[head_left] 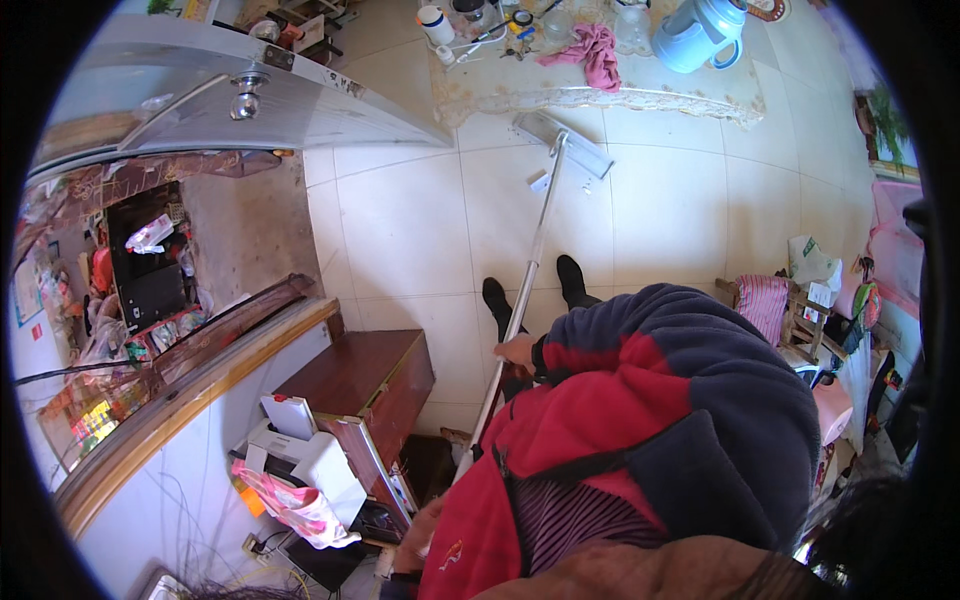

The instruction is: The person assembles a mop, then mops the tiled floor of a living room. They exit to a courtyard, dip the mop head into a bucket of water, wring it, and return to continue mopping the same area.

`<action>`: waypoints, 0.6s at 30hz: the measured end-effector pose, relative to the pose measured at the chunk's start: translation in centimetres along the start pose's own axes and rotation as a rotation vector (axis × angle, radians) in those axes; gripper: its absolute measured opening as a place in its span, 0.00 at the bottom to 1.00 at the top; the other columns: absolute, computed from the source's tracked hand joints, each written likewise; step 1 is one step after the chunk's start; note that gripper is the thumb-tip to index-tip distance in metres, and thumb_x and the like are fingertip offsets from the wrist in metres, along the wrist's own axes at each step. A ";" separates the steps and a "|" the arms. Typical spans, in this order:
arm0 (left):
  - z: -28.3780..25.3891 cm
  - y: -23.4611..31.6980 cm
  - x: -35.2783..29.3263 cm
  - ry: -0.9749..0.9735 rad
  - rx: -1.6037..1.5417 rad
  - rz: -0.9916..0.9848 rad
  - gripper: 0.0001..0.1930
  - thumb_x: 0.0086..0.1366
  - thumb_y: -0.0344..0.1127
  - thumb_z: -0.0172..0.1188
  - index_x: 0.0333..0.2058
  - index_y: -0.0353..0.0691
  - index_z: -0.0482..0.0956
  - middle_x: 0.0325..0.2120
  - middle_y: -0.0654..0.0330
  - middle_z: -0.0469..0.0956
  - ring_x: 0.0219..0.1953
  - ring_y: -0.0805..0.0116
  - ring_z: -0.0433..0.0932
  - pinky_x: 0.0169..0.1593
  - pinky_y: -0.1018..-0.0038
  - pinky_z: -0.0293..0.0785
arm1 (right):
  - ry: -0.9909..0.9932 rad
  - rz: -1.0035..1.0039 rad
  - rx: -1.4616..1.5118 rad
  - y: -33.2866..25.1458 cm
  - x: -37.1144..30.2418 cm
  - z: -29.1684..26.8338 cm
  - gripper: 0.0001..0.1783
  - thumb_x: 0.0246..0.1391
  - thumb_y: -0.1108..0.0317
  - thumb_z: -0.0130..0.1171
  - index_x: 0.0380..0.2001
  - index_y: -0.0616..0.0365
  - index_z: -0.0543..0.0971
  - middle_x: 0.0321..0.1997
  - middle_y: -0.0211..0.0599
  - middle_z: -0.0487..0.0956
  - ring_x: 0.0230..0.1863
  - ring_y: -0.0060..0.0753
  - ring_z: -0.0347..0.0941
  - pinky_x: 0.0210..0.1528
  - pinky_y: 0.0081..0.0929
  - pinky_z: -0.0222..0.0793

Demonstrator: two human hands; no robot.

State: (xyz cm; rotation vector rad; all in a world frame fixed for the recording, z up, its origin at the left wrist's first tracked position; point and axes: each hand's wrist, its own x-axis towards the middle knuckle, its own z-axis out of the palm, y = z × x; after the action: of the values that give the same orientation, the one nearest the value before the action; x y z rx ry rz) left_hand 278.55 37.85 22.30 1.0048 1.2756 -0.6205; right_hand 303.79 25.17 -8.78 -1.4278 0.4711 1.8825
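Note:
A flat mop [546, 200] with a grey rectangular head and a long metal pole slants from the far floor down toward my body. Its head lies on the pale tiles just short of the cloth-covered table. My right hand [517, 353] is closed around the pole about halfway up. My left hand [422, 530], partly hidden by the red jacket, is closed at the pole's upper end. A small white and blue piece [540, 181] lies on the tiles beside the mop head, left of the pole.
The table [650, 97] at the far side bears a light blue jug [700, 35], a pink cloth [590, 58] and jars. An open door [300, 95] stands at the left. A brown cabinet [350, 370] and a white printer [325, 470] are nearer left. A cluttered rack [800, 310] stands right.

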 end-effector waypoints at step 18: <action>1.8 5.5 4.0 0.134 0.223 0.245 0.25 0.63 0.34 0.52 0.59 0.38 0.66 0.47 0.57 0.74 0.45 0.70 0.74 0.51 0.75 0.68 | 0.292 -0.663 -1.291 -4.6 9.4 -1.8 0.10 0.50 0.64 0.56 0.27 0.61 0.77 0.29 0.44 0.81 0.30 0.45 0.79 0.31 0.42 0.75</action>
State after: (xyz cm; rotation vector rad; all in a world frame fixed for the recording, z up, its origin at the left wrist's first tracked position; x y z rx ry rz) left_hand 284.96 39.35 19.88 1.3842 1.1922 -0.5197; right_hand 307.05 30.08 -17.53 -2.2348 -1.1987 1.3447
